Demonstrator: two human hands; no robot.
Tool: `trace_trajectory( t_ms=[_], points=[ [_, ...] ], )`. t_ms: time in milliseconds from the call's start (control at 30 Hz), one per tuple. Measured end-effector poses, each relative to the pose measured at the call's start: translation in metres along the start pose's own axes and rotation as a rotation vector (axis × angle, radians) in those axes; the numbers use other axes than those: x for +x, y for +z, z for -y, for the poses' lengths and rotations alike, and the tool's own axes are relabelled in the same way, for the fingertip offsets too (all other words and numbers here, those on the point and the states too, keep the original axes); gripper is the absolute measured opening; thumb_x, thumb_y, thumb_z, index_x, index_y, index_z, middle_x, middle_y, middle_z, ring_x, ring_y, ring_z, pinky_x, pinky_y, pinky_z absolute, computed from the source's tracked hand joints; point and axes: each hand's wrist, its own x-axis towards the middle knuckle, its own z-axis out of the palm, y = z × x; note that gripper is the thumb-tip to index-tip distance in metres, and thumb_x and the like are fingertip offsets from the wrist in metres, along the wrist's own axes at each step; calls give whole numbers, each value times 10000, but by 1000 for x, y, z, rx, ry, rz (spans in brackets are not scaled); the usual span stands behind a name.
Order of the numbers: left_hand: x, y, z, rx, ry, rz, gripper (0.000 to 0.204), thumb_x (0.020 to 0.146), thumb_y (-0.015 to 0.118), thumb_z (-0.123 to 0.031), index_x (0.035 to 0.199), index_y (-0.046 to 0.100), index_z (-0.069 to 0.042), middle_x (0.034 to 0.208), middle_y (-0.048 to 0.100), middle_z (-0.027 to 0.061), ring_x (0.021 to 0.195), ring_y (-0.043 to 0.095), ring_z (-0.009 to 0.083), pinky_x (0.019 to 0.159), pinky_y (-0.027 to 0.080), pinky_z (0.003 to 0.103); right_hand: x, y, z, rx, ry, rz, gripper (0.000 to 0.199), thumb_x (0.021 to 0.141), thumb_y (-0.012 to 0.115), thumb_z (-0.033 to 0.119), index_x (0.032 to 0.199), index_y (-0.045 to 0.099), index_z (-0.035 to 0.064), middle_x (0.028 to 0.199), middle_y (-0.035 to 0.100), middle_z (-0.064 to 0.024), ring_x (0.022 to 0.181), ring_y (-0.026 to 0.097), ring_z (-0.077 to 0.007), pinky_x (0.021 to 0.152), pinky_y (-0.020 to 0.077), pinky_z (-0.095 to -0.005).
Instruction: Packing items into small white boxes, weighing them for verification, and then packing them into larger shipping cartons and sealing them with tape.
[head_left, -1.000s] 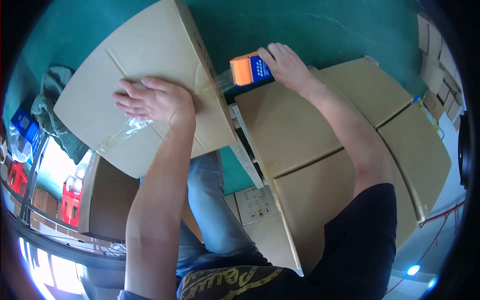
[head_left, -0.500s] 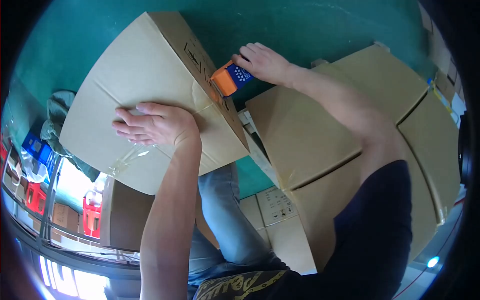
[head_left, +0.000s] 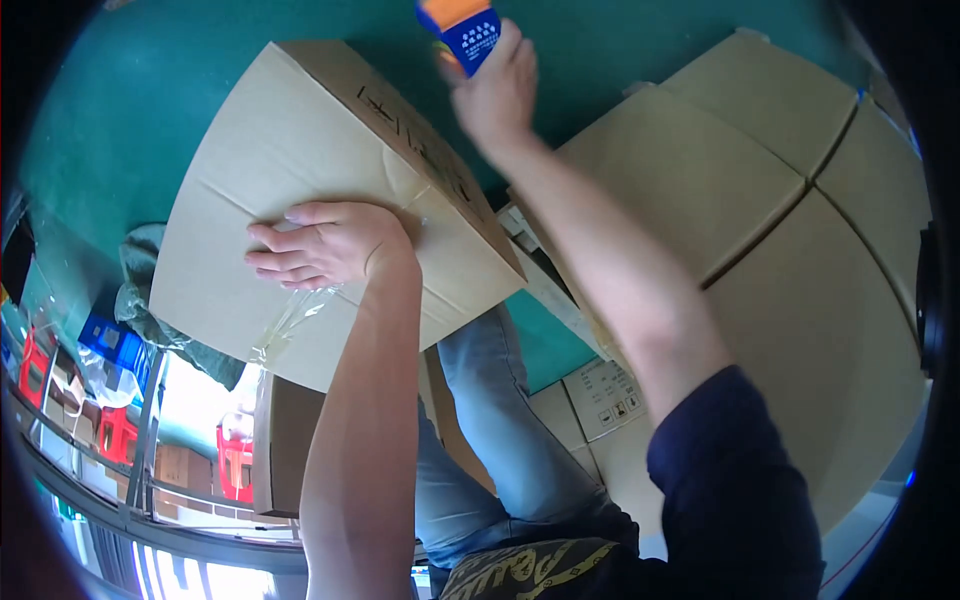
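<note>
A large cardboard box (head_left: pixel 250 150) stands tilted before me, its broad face toward me and a printed side facing right. My left hand (head_left: pixel 325 245) lies flat on that face, fingers stretched out, just above a strip of clear tape (head_left: pixel 295 320) stuck to the cardboard. Beyond the box's right side, my right hand (head_left: pixel 500 90) is wrapped round a blue and orange tape dispenser (head_left: pixel 472 40). The dispenser is held up in the air, apart from the box, and its top is cut off by the picture's edge.
Several big closed cartons (head_left: pixel 690 150) fill the right side, on a pallet (head_left: pixel 545 275). Another carton (head_left: pixel 285 440) stands below the tilted box. A dark green cloth (head_left: pixel 150 300) lies at the left, near red stools (head_left: pixel 235 460) and a metal rail (head_left: pixel 180 530). The floor (head_left: pixel 590 60) is green.
My right hand has lifted the tape dispenser off the box's printed side, moving it up and away. My left hand stays flat on the box. The whole view has shifted slightly.
</note>
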Motion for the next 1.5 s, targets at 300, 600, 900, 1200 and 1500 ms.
trace_trajectory(
  t_ms=[300,600,900,1200,1500],
  points=[
    [-10,-8,-3,3,50,42,543,1018,204,-399,1443,291,-73,1525,208,257,1410,195,439,1120,173,568,-25,26,13,276,67,44,657,754,760,125,1274,378,-2,1079,491,-225,996,486,-413,854,404,-477],
    [2,1,1,64,64,-108,526,1027,202,-389,1423,337,-71,1493,296,266,1381,290,431,1106,215,572,-30,0,30,284,-96,48,699,652,713,-9,1270,388,22,1059,494,-234,977,500,-420,828,425,-494],
    [43,-68,89,-314,287,345,505,990,454,-277,1426,361,-39,1535,215,255,1400,257,424,1129,215,516,-24,-93,65,265,-67,-216,552,759,799,157,1160,454,-1,1071,564,-179,991,576,-322,872,459,-398],
    [127,-41,315,-1031,-94,521,435,980,529,-262,1357,424,-72,1272,521,114,1189,506,241,1005,418,379,-237,-33,253,571,-1276,624,392,804,629,144,1180,526,189,991,550,-92,905,581,-302,803,492,-396],
    [111,-58,293,-684,20,560,509,1052,339,-363,1465,325,-67,1002,647,114,836,598,169,762,479,270,-145,-46,146,347,-1327,547,518,769,675,111,1203,395,152,933,508,-86,784,562,-304,676,488,-399]
  ],
)
